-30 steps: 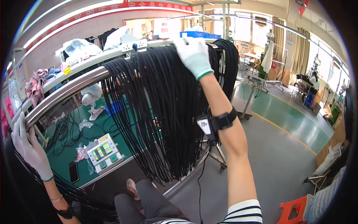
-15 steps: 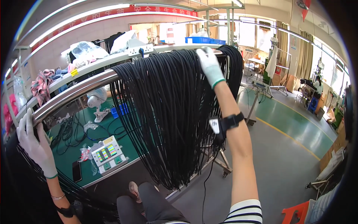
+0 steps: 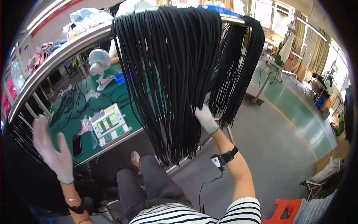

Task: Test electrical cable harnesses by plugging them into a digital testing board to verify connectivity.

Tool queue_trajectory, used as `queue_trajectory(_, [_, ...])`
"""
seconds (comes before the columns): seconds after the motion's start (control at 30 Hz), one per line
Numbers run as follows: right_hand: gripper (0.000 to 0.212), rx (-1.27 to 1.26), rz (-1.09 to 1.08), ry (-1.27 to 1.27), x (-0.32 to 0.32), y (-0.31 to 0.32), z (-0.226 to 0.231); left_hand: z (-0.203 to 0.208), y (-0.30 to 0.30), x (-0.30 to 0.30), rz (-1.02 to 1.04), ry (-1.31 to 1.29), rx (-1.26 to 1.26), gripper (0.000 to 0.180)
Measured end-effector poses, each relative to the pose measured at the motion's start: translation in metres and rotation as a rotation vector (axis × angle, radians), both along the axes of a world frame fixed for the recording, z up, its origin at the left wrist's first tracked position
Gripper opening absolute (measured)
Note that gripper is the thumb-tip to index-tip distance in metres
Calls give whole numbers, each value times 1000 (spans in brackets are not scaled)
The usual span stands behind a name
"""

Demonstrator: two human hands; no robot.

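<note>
Many long black cords (image 3: pixel 175 74) hang in a thick curtain over a shiny metal rail (image 3: pixel 48 71). A second bunch of black cords (image 3: pixel 244 74) hangs to its right, at the rail's far end. My right hand (image 3: pixel 206 118), in a white glove, is at the lower right edge of the main curtain. Its fingers are bent in against the cords and partly hidden by them. My left hand (image 3: pixel 52 149), also gloved in white, is raised off the rail at the left. It is open with fingers apart, holds nothing and is slightly blurred.
Beyond the cords stands a green-topped table (image 3: pixel 89 145) with a white fan (image 3: pixel 99 65), a phone (image 3: pixel 77 145), a white device with a coloured panel (image 3: pixel 110 125) and black cables (image 3: pixel 71 108). A red stool (image 3: pixel 285 211) is at the lower right.
My right hand has come down from the top of the cords by the rail to their lower right edge. My left hand has let go of the rail and opened. The view has tilted downward.
</note>
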State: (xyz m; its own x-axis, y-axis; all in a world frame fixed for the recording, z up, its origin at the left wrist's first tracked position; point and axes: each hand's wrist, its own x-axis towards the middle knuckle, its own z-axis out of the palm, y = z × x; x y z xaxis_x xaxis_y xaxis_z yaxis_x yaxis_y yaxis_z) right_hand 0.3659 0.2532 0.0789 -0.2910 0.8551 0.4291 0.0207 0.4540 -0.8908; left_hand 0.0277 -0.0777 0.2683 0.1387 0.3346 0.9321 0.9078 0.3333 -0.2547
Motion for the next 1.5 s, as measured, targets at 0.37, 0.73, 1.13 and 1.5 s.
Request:
queue_trajectory(0.37, [35,-102,-51,57,0,-87,-96,-148,-12,23,-324,-510,-795,50])
queue_trajectory(0.73, [32,-137,-344,-162,49,-108,-182,-278,-63,21,-461,-791,-1054,45])
queue_trajectory(1.13, [47,-294,-491,-1093,104,-137,-183,-358,-109,28,-372,-928,-1144,43])
queue_trajectory(1.5, [44,-167,-204,199,14,-77,-24,-376,-118,37,-316,-848,-1019,40])
